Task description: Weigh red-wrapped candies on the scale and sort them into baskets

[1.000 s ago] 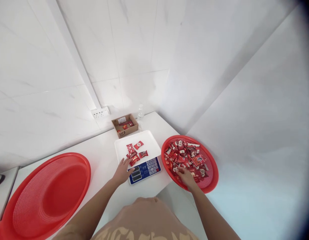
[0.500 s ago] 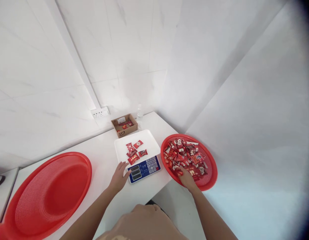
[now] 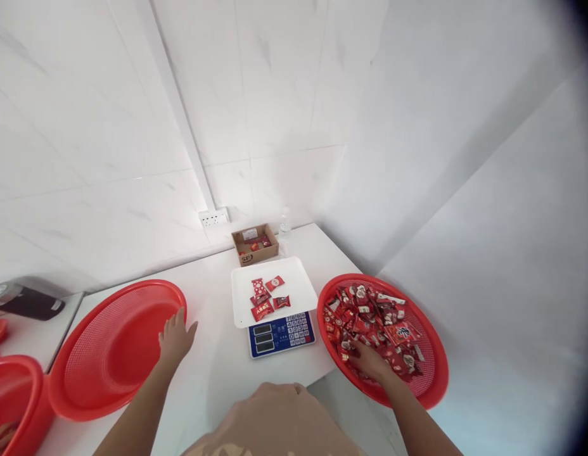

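Observation:
My left hand (image 3: 177, 337) is raised with its fingers apart, over the near right rim of a red basket (image 3: 118, 342) at the left. My right hand (image 3: 370, 363) reaches into the right red basket (image 3: 436, 373), among many red-wrapped candies (image 3: 365, 323); its fingertips are partly hidden, so a hold on any piece cannot be made out. Between the hands stands a digital scale (image 3: 281, 334) with a white tray (image 3: 298, 278). Several red packets (image 3: 262, 309) lie on that tray.
Behind the scale are an open cardboard box (image 3: 258, 254) with some candies and a clear bottle (image 3: 285, 220). At the lower left, another red basket (image 3: 33, 405) holds part of a person's hand (image 3: 3, 437). A dark cylinder (image 3: 35, 302) lies at the far left.
My left hand has moved left from the scale's front edge to the left basket. My right hand stays in the candy basket, slightly deeper. The view has shifted left.

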Demonstrator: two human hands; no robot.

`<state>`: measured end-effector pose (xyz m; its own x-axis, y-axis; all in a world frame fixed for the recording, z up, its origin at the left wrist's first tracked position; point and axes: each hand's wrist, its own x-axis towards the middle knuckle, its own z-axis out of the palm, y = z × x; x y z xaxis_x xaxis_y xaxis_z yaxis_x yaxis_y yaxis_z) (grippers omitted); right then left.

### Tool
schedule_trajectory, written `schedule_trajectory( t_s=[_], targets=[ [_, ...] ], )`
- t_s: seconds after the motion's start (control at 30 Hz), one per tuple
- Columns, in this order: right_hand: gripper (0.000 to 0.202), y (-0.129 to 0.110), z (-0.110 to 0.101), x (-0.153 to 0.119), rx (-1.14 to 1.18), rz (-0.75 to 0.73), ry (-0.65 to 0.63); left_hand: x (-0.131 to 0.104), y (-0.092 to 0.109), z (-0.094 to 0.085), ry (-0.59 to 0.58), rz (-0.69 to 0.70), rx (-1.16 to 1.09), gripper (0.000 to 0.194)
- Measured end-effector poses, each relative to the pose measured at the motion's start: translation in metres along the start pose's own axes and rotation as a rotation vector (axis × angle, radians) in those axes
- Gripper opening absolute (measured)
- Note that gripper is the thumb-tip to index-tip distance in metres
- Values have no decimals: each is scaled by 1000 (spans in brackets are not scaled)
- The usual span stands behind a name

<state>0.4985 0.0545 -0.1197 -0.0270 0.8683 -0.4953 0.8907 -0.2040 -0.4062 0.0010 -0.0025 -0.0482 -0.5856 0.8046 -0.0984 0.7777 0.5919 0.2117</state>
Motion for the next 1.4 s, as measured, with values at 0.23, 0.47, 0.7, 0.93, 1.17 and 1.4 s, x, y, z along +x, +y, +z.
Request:
schedule_trajectory(
  t_s=[0.23, 0.47, 0.7, 0.93, 1.17, 1.4],
  targets=[
    [42, 3, 10, 5, 235, -78, -45, -11, -1, 26, -44, 85, -134, 62],
    [46, 10, 9, 7, 330, -153, -110, -29, 30, 37, -132, 185, -202, 61],
    [27, 3, 9, 4, 286, -177, -189, -40, 42, 35, -82, 268, -179, 54],
    [19, -3, 8, 3, 164, -205, -172, -37, 92, 34, -70, 450, -210, 47],
    [22, -14, -23, 3, -36, 2, 110, -9, 145, 41, -220, 612, -206, 50],
    [37, -117, -44, 11, 127, -405, 321, 20, 160, 42, -370, 734, -147, 43]
  ],
)
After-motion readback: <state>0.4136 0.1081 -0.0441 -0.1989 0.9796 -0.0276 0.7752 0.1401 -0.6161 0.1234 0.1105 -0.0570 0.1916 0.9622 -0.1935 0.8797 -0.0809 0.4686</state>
